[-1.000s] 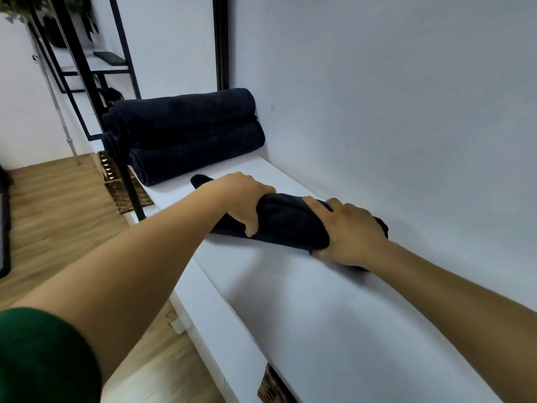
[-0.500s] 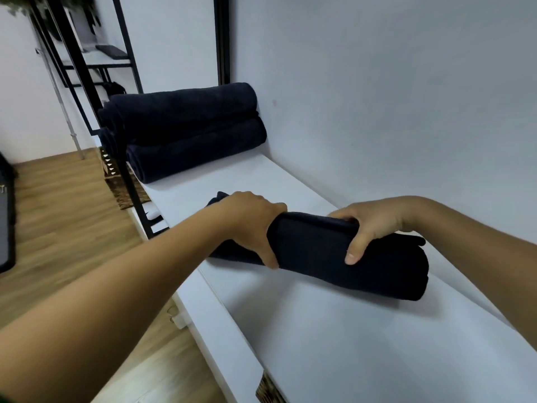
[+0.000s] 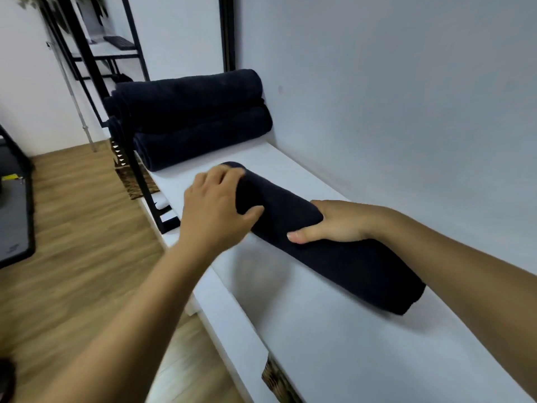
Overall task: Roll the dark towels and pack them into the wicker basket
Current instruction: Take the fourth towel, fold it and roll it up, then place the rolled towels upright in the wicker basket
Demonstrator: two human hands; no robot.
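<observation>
L hand [image 3: 215,207], R hand [image 3: 334,223] holding rolled towel [image 3: 351,264]

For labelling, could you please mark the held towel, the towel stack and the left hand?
held towel [image 3: 363,266], head view, mid roll
towel stack [image 3: 197,103], head view, top roll
left hand [image 3: 215,210], head view, back of hand

The rolled towel [image 3: 334,245] on the desk [image 3: 334,359] is dark, matt, napped cloth, like the stacked towels [image 3: 197,112] at the desk's far end. The desk is smooth, matt white. Beside it stand a matt black metal frame [image 3: 144,187] and a wood-grain floor [image 3: 72,228] with a faint sheen. Under it is a coarse woven wicker basket [image 3: 276,379].
</observation>
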